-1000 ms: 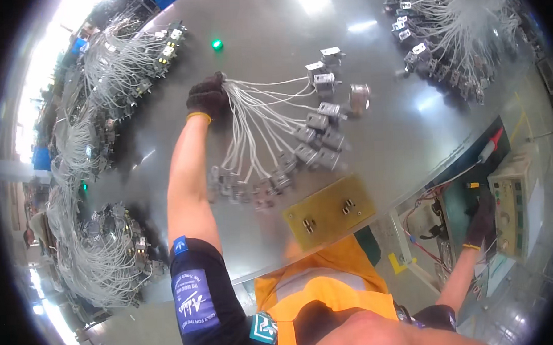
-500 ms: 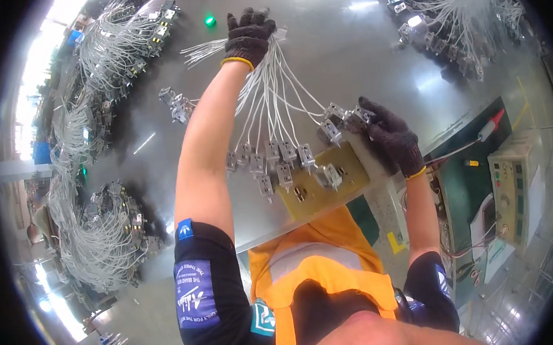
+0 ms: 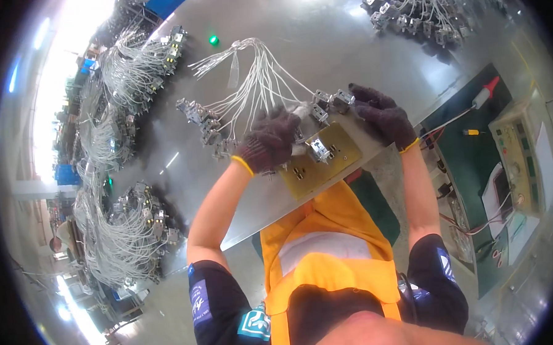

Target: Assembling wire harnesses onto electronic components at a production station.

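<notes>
A bundle of thin white wires (image 3: 256,68) lies fanned out on the metal table, tied at its far end beside a clear tag. Small silvery metal connector blocks sit on the wires' near ends. My left hand (image 3: 268,141), in a dark glove with a yellow cuff, curls over the near wires, fingers bent around some of them; the blocks beneath are partly hidden. At the right, my gloved right hand (image 3: 382,115) has its fingers apart beside a few metal blocks (image 3: 332,101), nothing visibly held. A brass-coloured plate (image 3: 314,177) with slots lies at the table's near edge, one metal block (image 3: 319,150) on it.
Heaps of similar wired parts (image 3: 131,234) line the left side, and another heap (image 3: 412,18) lies at the far right. Right of the table, a green mat holds a beige instrument box (image 3: 517,162), a red-tipped probe (image 3: 484,94) and scissors (image 3: 497,258).
My left hand has come back toward me from the wires' tied end to the connector blocks, leaving that end uncovered. My right hand has shifted slightly left, beside the same blocks.
</notes>
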Available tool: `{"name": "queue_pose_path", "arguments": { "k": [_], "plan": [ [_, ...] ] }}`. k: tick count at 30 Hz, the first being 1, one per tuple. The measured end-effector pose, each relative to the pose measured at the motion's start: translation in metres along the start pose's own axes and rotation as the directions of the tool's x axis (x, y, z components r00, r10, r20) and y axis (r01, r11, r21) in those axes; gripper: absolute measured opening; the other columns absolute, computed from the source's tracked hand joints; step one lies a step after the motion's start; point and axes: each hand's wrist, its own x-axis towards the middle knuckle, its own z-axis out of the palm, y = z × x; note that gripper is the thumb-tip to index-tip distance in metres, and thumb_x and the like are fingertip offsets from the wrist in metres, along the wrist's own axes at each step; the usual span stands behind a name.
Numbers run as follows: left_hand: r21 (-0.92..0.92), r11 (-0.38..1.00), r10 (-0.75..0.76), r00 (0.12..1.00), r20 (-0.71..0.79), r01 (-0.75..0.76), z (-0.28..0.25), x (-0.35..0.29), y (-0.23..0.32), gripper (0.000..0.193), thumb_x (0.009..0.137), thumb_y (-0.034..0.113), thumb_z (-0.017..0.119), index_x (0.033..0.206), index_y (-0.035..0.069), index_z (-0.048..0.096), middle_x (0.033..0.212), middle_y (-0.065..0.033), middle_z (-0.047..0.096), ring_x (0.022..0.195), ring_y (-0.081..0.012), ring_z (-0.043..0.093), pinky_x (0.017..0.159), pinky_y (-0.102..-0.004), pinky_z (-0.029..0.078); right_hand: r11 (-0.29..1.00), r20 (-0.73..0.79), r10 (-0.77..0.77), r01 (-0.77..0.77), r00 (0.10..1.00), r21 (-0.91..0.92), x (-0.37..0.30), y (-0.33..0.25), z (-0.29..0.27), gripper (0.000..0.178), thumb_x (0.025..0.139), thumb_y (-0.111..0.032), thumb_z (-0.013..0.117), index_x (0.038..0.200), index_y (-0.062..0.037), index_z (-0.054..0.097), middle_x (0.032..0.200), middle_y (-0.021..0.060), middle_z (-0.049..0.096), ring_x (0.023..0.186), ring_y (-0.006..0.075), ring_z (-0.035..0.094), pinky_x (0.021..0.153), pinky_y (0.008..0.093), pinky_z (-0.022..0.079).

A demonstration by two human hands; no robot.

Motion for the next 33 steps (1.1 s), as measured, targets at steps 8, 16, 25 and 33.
{"name": "queue_pose_path", "arguments": {
  "k": [8,16,25,33],
  "plan": [
    [-0.377,0.846,-0.302,0.921,0.246,0.378,-0.010,0.035,0.013,0.087,0.082,0.028,0.070,0.151,0.007,0.022,0.117,-0.0241,0.063,0.107,-0.0398,0.061,0.089,-0.0460,0.048,0.980,-0.024,0.017,-0.022,1.000,-0.199,-0.007,-0.019,0.020,0.043,0.089,-0.016,0.070,0.129,-0.0042,0.060,0.114,0.0066,0.068,0.103,0.0126,0.062,0.092,0.0265,0.049],
    [-0.258,0.908,-0.254,0.923,0.289,0.331,-0.001,0.081,0.024,0.081,0.079,0.017,0.059,0.147,-0.006,0.021,0.105,-0.0303,0.064,0.092,-0.0418,0.066,0.074,-0.0417,0.052,0.929,-0.048,-0.098,0.074,0.994,-0.364,-0.008,-0.017,0.021,0.036,0.091,-0.019,0.066,0.124,-0.0052,0.064,0.113,0.0058,0.070,0.101,0.0123,0.062,0.090,0.0277,0.049],
    [-0.375,0.661,-0.624,0.754,0.208,0.650,0.029,0.088,0.045,0.078,0.084,0.045,0.064,0.141,-0.002,0.038,0.126,-0.0291,0.057,0.118,-0.0437,0.055,0.099,-0.0454,0.045,0.910,-0.076,-0.133,0.091,0.988,-0.404,0.003,0.003,0.016,0.035,0.090,-0.024,0.061,0.122,-0.0110,0.065,0.114,0.0091,0.070,0.104,0.0218,0.065,0.093,0.0335,0.048],
    [-0.442,0.764,-0.533,0.846,-0.023,0.470,0.052,0.053,0.046,0.064,0.088,0.035,0.062,0.139,0.002,0.043,0.132,-0.0267,0.051,0.123,-0.0410,0.051,0.104,-0.0435,0.042,0.825,-0.152,-0.224,0.104,0.963,-0.555,0.018,0.030,0.029,0.037,0.090,-0.026,0.057,0.124,-0.0118,0.061,0.112,0.0140,0.069,0.105,0.0303,0.064,0.092,0.0389,0.048]
  ]
}}
